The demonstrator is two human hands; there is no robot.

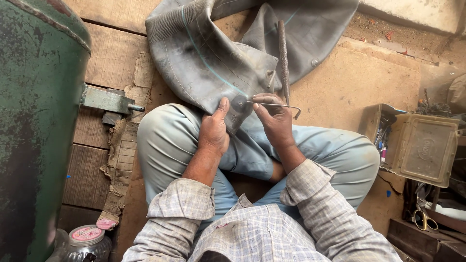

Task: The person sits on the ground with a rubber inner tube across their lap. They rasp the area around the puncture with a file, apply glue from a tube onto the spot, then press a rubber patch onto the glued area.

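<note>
your left hand (213, 131) pins the floppy, grippy rubber tube (213, 63), thumb pressed flat; right hand (275, 116) fingers pinch the stiff thin metal hook (281, 105) near its straight end.

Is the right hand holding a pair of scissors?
No, the right hand pinches a thin bent metal rod against the rubber inner tube.

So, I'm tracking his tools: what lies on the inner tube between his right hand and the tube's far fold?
In the head view, a long rasp file lies on the inner tube, running from the right hand up to the fold.
</note>
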